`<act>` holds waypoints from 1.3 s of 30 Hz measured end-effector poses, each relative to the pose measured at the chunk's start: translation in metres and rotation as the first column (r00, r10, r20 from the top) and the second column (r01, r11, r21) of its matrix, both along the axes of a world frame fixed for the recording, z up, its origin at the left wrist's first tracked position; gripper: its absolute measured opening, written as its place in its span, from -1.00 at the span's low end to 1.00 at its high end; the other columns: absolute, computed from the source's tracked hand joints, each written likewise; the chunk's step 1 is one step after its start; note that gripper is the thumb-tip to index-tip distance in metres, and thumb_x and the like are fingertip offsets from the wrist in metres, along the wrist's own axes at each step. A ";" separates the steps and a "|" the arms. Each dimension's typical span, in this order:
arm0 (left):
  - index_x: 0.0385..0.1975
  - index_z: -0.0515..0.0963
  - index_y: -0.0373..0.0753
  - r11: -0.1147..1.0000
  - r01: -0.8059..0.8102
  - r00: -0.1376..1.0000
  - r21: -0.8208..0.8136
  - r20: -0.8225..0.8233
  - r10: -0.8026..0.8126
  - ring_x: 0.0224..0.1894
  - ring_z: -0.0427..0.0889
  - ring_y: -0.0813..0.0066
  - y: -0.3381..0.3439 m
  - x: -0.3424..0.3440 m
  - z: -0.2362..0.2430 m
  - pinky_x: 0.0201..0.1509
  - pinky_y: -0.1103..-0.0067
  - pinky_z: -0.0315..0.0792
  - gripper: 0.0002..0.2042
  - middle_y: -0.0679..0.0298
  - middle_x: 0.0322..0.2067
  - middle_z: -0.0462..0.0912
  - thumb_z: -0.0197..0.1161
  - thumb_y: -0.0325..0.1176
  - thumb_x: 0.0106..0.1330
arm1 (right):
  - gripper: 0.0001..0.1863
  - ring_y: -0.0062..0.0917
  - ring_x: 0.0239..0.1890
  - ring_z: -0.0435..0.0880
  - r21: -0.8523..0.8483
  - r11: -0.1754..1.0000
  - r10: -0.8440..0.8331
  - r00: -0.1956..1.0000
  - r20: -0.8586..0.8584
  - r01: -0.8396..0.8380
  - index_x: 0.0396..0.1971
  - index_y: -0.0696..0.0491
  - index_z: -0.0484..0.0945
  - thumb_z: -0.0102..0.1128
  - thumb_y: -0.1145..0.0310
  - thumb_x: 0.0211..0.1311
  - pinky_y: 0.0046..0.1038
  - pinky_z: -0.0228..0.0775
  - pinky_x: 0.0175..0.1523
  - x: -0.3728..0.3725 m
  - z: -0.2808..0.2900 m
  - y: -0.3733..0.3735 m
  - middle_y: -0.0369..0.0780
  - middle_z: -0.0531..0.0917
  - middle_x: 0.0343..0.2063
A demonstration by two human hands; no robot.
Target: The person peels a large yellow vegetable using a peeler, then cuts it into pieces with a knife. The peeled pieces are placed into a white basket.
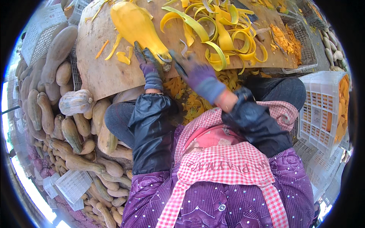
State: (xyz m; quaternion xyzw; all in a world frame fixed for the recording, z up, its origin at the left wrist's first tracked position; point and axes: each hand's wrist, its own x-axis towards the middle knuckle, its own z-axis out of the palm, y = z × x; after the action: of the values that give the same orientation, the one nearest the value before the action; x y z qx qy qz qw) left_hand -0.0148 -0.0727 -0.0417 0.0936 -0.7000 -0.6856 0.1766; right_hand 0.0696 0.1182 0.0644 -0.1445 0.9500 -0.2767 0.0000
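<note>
My left hand (148, 64), in a purple-and-dark glove, grips the lower end of a bright yellow peeled squash (135, 26), which lies slanted on the wooden board (91, 64). My right hand (194, 74), in a similar glove, is blurred near that same end, just to the right; I cannot make out whether it holds anything. A small curved strip (163, 59) shows at the squash's tip. Long curling yellow and greenish peels (224, 38) are piled on the board to the right, with a few short strips (121, 57) left of my left hand.
Unpeeled tan squashes (45, 108) are heaped along the left, among white crates (42, 34). A grey crate with orange shreds (294, 49) sits at the board's right. A white crate of orange pieces (319, 106) stands beside my right leg. Peel scraps (197, 106) lie below the board.
</note>
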 end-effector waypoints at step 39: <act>0.47 -0.19 -0.47 0.546 0.358 0.738 -0.757 0.588 0.331 0.19 0.50 -0.19 -0.003 0.001 0.110 0.17 0.25 0.47 0.33 -0.30 0.24 0.39 0.61 0.05 -0.17 | -0.50 -0.02 -0.19 0.64 -0.544 0.836 -0.011 0.994 0.110 0.069 0.37 -0.12 0.36 0.04 0.22 0.47 -0.16 0.49 -0.15 -0.032 -0.043 0.017 0.06 0.62 -0.14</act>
State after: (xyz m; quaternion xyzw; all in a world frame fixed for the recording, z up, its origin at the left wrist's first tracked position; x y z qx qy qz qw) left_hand -0.0140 -0.0757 0.0682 0.2329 -0.9522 -0.1838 -0.0730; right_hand 0.0373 0.1356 0.0211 -0.1041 0.8331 -0.5432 0.0015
